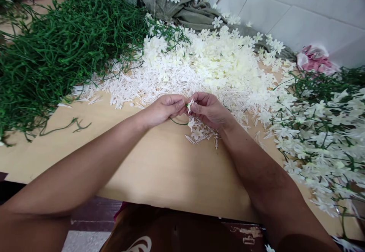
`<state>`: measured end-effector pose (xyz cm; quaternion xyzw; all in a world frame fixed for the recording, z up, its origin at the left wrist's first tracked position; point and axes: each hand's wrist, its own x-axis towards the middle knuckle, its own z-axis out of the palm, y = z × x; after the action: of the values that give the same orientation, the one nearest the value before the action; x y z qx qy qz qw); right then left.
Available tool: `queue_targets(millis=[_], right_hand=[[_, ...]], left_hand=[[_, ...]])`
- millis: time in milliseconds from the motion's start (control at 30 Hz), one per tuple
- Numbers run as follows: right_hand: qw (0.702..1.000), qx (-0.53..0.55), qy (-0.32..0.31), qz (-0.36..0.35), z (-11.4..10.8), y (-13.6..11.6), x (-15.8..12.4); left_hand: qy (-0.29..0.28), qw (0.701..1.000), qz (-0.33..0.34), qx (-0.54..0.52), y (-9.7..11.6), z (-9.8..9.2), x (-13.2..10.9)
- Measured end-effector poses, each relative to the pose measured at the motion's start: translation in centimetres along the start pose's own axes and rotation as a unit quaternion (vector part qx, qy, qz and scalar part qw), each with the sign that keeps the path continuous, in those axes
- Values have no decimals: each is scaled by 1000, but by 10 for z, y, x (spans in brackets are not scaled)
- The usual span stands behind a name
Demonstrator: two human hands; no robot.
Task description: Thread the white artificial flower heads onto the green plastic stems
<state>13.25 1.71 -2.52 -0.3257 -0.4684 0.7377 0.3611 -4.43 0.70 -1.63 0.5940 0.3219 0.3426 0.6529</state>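
My left hand [164,109] and my right hand [208,109] meet over the middle of a pale wooden board [159,168]. Both are closed in a pinch. Between their fingertips sits a small white artificial flower [190,104]. A thin green stem [178,122] curves out below my left hand, with further white blossoms [195,130] hanging from it under my right hand. Just beyond my hands lies a heap of white stamen pieces [148,80] and a larger heap of loose white flowers [219,59].
A big tangle of bare green stems [57,50] fills the left side. Finished stems with white flowers [322,137] are piled at the right. Grey-green cloth [185,12] and a pink bag [315,59] lie at the back against a white tiled wall.
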Motion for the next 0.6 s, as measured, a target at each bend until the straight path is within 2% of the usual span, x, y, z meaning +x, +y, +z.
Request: queue_targets(millis=[167,433,600], right_hand=[[999,-34,5,-32,3,1,0],[990,-87,76,-83,18,-1,-2],[984,-110,114,-84,22,2,-2]], left_hand=[[-11,1000,10,2,0,0,0],[17,999,20,19,-3,4,0],[29,999,21,27,-2,6,-1]])
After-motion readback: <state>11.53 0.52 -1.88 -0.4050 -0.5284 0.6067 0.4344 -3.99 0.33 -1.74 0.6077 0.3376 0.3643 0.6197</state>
